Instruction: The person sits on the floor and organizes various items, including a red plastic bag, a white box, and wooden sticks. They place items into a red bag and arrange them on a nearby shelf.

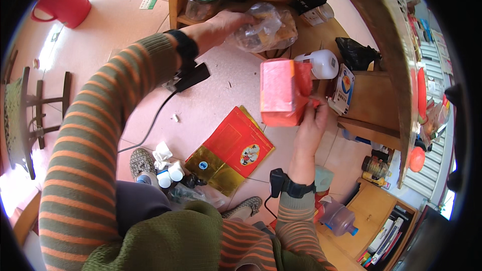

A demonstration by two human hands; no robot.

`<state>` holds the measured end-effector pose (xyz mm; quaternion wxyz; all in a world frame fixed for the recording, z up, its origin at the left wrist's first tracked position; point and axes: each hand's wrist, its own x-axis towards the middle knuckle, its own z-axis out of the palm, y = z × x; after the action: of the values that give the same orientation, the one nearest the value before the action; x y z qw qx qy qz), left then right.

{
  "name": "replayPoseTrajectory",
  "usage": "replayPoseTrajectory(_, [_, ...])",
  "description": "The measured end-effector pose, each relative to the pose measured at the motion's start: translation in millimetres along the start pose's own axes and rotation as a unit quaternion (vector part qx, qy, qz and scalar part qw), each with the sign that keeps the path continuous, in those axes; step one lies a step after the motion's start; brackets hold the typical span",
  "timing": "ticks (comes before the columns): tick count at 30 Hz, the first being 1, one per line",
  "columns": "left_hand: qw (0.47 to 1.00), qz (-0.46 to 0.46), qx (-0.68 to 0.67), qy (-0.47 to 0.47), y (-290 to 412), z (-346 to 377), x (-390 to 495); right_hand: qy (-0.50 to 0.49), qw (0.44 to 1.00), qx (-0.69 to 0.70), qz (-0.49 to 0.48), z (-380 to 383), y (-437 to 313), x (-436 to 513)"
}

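My left hand [231,22] reaches to the wooden cabinet's shelf and grips a crumpled clear plastic bag [260,32] with something brownish inside. Its fingertips are partly hidden by the plastic. In my right hand [313,122] is the gathered side of a red plastic bag [305,79], wrapped around a boxy pink-red package [278,92] held above the floor. Just behind that package, a white plastic bottle [325,64] lies on its side on the shelf. A jar with a green lid [203,3] stands left of the clear bag.
A red and gold flattened carton [235,146] lies on the tiled floor, near white bottles [175,171] by my feet. A black plastic bag [356,52] and a white printed box [343,88] sit at the cabinet's right. A wooden chair [45,99] and red bucket [66,2] stand left.
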<state>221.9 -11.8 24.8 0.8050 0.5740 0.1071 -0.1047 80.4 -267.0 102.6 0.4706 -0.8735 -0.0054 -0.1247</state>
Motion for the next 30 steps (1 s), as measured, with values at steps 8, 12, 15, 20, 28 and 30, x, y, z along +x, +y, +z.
replayPoseTrajectory(8, [0.94,0.219,0.143,0.22,-15.2,30.8,90.0,-0.036,0.998,0.051,0.024,-2.2,-7.9,-40.7])
replayPoseTrajectory(12, [0.699,0.148,0.676,0.183,-58.0,31.2,70.6,-0.032,0.998,0.047,0.006,0.5,-5.5,-47.8])
replayPoseTrajectory(15, [0.77,0.081,0.617,0.143,-75.8,41.1,69.0,-0.041,0.998,0.043,0.015,3.6,-2.7,-48.3])
replayPoseTrajectory(20, [0.951,0.151,0.167,0.212,-68.3,59.3,74.6,-0.033,0.997,0.063,0.03,5.8,0.1,-45.0])
replayPoseTrajectory(28, [0.899,0.177,0.329,0.227,-42.4,37.3,113.2,-0.015,0.999,0.018,0.025,6.6,-3.9,-16.3])
replayPoseTrajectory(30, [0.877,0.183,0.383,0.227,-49.3,28.2,124.0,0.003,1.0,-0.002,0.006,14.6,-2.6,5.0])
